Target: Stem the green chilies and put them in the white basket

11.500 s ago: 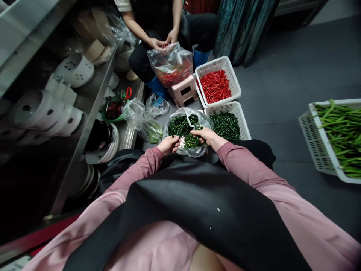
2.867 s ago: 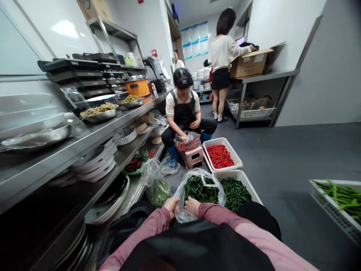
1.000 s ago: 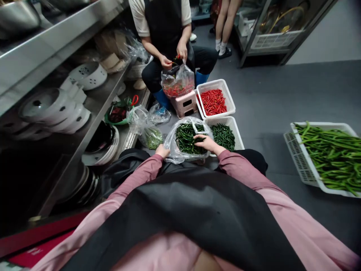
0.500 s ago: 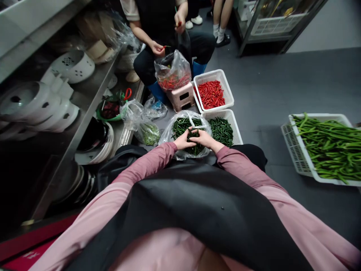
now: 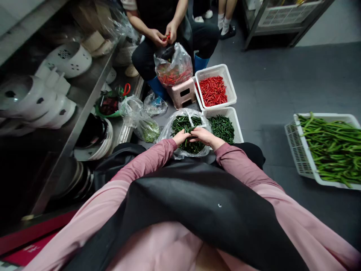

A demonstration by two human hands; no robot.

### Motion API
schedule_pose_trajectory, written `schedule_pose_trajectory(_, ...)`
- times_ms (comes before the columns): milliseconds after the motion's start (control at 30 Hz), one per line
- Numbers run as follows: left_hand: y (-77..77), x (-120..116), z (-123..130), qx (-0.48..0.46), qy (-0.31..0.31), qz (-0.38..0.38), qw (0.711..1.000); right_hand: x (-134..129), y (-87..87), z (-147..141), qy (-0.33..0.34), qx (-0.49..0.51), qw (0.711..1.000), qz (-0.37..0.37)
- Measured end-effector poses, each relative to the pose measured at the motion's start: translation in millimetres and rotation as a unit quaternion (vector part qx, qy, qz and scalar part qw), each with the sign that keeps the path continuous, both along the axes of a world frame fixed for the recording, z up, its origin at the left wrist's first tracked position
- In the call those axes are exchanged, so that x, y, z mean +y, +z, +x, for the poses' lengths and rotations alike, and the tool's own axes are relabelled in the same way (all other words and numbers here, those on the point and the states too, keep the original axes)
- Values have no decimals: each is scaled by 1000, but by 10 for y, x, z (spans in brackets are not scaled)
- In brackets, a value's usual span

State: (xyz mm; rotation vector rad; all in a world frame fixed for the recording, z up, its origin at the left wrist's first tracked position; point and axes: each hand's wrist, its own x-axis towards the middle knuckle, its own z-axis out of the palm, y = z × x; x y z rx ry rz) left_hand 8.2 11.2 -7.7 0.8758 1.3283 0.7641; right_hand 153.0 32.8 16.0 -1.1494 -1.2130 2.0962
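A clear plastic bag (image 5: pixel 166 132) stands open in front of me, full of dark green chili peppers (image 5: pixel 191 146). Over it, my left hand (image 5: pixel 181 138) is closed, fingers pinched on a green chili. My right hand (image 5: pixel 203 136) meets it from the other side, its fingers curled round green chilies, with the tips partly hidden. Just beyond my right hand sits a white basket (image 5: pixel 238 128) holding more green chilies (image 5: pixel 222 128).
Behind it, another white basket (image 5: pixel 231 88) holds red chilies (image 5: pixel 212 91). A co-worker's hands (image 5: pixel 163 37) are over a bag of red chilies (image 5: pixel 173 75) on a stool (image 5: pixel 183 94). At right stands a basket (image 5: pixel 303 150) of long green peppers (image 5: pixel 332 150); at left, a metal shelf (image 5: pixel 81 120).
My hands have drawn closer together over the bag, the right fingers now more curled. The co-worker's hands have come together. The view has shifted slightly.
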Motion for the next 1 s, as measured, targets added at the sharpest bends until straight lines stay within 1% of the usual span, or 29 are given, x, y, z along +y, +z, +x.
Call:
schedule_pose_trajectory(67,30,-7,-35,-15,5,-35,999,30,29,18,29,7,1000,6)
schedule_pose_trajectory(167,106,-23,-103,-78,-15,-57,995,66,45,32,56,-20,996,61)
schedule_pose_trajectory(233,170,-39,-141,-123,-28,-69,990,80,39,20,38,-64,990,118)
schedule_pose_trajectory(300,223,-55,-169,-143,-26,-82,986,84,27,-1,14,-109,979,173)
schedule_pose_trajectory(400,250,-72,-190,-135,-2,-91,987,72,15,-24,14,-168,956,242)
schedule_pose_trajectory(467,237,-77,-191,-131,13,-90,987,53,9,-32,32,-199,936,287)
schedule_pose_trajectory(600,186,-71,-175,-152,37,-99,983,-3,-35,-69,77,-252,889,375)
schedule_pose_trajectory(667,155,-64,-160,-172,54,-119,976,-34,-83,-108,87,-261,879,390)
schedule_pose_trajectory(733,123,-62,-146,-193,71,-144,968,-54,-136,-145,82,-264,878,390)
schedule_pose_trajectory(800,96,-67,-137,-200,83,-154,964,-53,-180,-162,74,-275,869,406)
schedule_pose_trajectory(933,90,-104,-146,-120,103,-105,982,8,-225,-104,72,-315,814,483)
schedule_pose_trajectory(1000,108,-124,-162,-92,85,-83,989,41,-232,-58,84,-342,789,504)
